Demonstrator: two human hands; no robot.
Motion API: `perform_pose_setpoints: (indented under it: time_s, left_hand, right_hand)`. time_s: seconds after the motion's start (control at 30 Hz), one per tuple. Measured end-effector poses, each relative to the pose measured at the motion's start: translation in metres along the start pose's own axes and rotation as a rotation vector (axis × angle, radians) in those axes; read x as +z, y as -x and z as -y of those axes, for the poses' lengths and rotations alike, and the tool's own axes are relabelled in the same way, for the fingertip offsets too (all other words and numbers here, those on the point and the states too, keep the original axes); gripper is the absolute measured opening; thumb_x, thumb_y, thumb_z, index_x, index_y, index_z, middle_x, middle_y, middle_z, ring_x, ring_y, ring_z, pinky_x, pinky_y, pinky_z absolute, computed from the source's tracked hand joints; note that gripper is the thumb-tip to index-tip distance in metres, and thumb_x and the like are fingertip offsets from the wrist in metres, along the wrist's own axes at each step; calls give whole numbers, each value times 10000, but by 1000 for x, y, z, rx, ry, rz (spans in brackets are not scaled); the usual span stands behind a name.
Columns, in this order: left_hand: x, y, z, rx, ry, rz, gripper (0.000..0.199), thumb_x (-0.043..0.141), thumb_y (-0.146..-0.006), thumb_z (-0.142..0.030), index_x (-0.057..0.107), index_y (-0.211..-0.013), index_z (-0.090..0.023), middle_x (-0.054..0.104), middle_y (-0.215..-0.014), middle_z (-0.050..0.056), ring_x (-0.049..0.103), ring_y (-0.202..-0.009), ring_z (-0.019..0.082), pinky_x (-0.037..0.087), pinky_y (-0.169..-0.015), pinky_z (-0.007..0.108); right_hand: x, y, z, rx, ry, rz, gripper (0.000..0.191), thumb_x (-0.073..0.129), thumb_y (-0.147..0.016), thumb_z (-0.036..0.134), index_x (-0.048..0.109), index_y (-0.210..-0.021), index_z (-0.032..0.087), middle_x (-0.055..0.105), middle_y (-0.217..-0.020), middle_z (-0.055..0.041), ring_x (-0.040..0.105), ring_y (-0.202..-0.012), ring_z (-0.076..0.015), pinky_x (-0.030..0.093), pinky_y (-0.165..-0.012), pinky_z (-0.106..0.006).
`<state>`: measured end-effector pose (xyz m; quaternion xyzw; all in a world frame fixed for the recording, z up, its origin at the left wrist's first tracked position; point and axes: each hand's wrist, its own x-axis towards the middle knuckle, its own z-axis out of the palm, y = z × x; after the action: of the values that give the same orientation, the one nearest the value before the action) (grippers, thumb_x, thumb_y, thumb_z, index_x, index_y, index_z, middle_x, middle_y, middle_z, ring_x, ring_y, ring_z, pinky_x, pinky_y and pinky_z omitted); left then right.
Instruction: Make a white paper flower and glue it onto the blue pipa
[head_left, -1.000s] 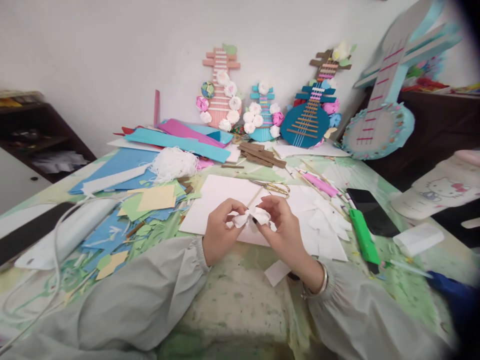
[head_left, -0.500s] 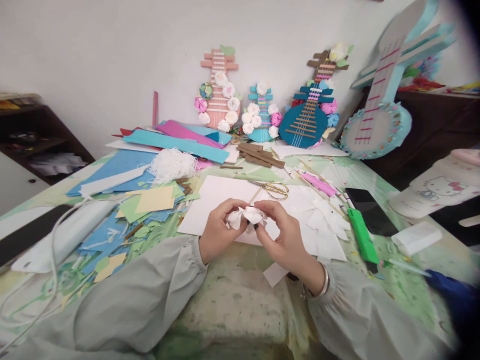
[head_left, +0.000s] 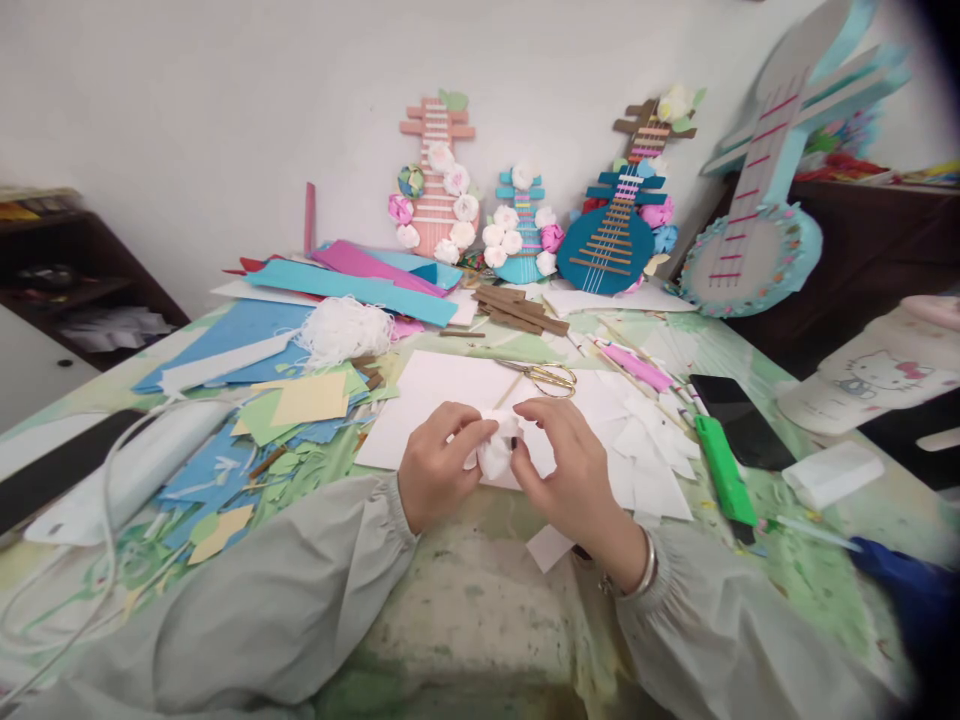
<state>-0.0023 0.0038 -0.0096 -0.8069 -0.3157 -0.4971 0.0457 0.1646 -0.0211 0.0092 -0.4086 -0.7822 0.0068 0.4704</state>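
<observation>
A crumpled white paper flower (head_left: pixel 498 452) is between my two hands, above the white paper sheets. My left hand (head_left: pixel 442 462) is closed on its left side, thumb and fingers pinching the paper. My right hand (head_left: pixel 574 470) curves round the right side, with thumb and index fingertip at the petals. A small dark spot shows by the right thumb; I cannot make out what it is. Gold-handled scissors (head_left: pixel 551 378) lie just beyond the hands on a white sheet (head_left: pixel 416 400). Loose white paper pieces (head_left: pixel 637 440) are spread to the right of my right hand.
Coloured paper scraps (head_left: pixel 300 420) and a white string bundle (head_left: pixel 346 332) lie left. Decorated paper lutes (head_left: pixel 609 250) stand along the wall. A green utility knife (head_left: pixel 726 470), a phone (head_left: pixel 739 420) and a white tumbler (head_left: pixel 874 370) are right. A white cable (head_left: pixel 111 480) loops at far left.
The paper flower has turned and now looks narrower and more upright. My left fingers have closed in over its left side, and my right fingers have parted slightly from the left ones.
</observation>
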Motion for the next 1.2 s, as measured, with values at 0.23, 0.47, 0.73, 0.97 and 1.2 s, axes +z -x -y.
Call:
perform_pose_setpoints:
  time_s: [0.23,0.47,0.73,0.97,1.2]
  left_hand:
    - [0,0,-2,164,-160,-8,294,477,-780,-27,593,-998,-187,605,-810,70,527,-715,163,449,-629,283]
    - [0,1,-4,35,-68,13,257,527,-772,-66,614,-985,-182,608,-835,69,565,-768,169,471,-665,278]
    - [-4,-10,0,-367,338,108,130,644,-755,-174,652,-884,-170,621,-811,42,577,-734,145,451,-649,247]
    - [-1,-7,2,-497,558,192,155,653,-761,-236,642,-898,-164,635,-839,49,593,-760,157,450,-641,242]
    - [0,-8,-6,-598,666,254,167,680,-715,-231,635,-851,-146,627,-800,36,580,-718,142,440,-626,229]
  right_hand:
    - [2,-1,-1,-46,102,-6,377,466,-783,27,498,-1128,176,579,-1071,-129,537,-1026,-253,481,-868,-431]
    - [2,0,-5,-59,130,-75,246,457,-813,27,555,-972,188,570,-882,-87,545,-849,-220,483,-732,-374]
    - [-16,-9,-1,-5,-98,-6,254,587,-771,154,577,-1017,218,590,-985,-82,552,-961,-245,465,-825,-420]
    - [-6,-7,-13,191,-332,110,393,580,-740,120,532,-1117,222,636,-1047,-57,609,-955,-198,501,-849,-367]
    - [-1,-7,-10,262,-361,97,80,597,-777,149,594,-845,193,623,-796,-17,578,-731,-143,495,-687,-283]
